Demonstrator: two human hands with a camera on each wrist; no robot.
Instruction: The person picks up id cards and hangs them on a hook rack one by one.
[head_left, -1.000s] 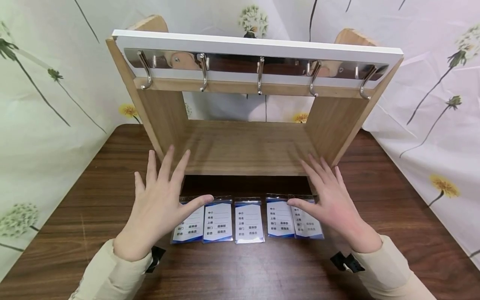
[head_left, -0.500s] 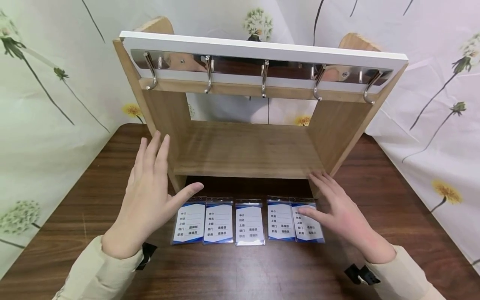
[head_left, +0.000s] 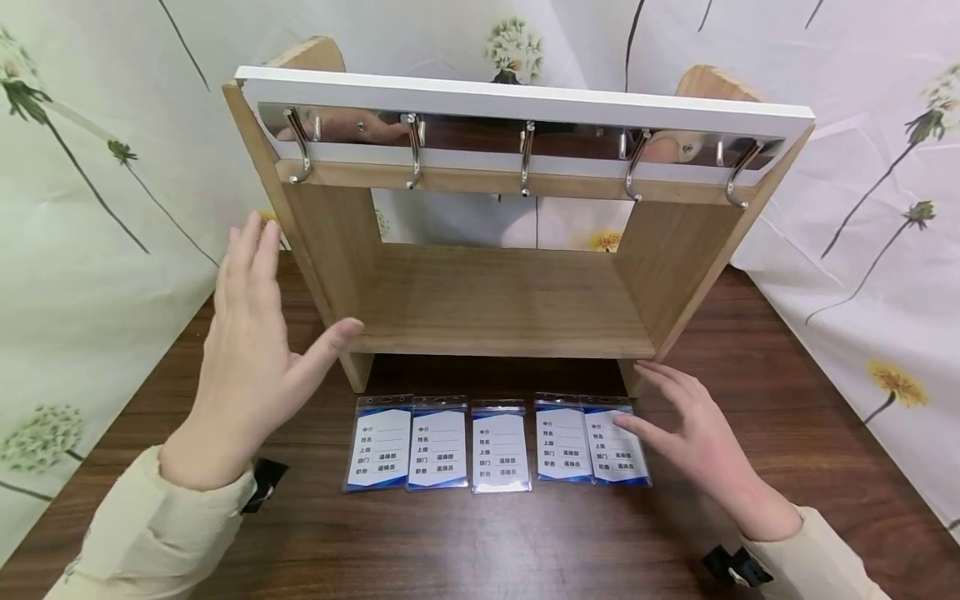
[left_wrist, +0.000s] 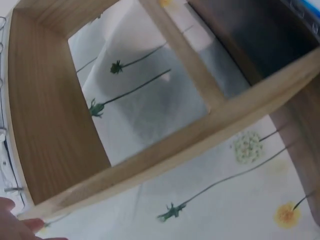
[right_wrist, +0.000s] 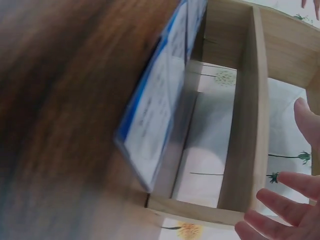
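In the head view, a wooden rack (head_left: 498, 304) stands on a brown table. Several metal hooks (head_left: 527, 158) line its white top board. Plastic-sleeved name badges (head_left: 501, 450) lie in a row in front of it, the two at the right overlapping. My left hand (head_left: 243, 358) is raised at the rack's left side, fingers straight and thumb spread, holding nothing. Low by the rack's front right corner is my right hand (head_left: 693, 429), fingers relaxed, its thumb overlapping the rightmost badge in this view. Fingertips (left_wrist: 20, 225) show at the left wrist view's lower left corner.
The dark wood table (head_left: 480, 550) extends on both sides of the rack. Behind it hangs a white cloth (head_left: 420, 37) printed with dandelions, which also runs down the left and right sides.
My left hand has moved left and up, from above the badges to the rack's left side. My right hand has shifted right and slightly down. The rack and badges stay in place.
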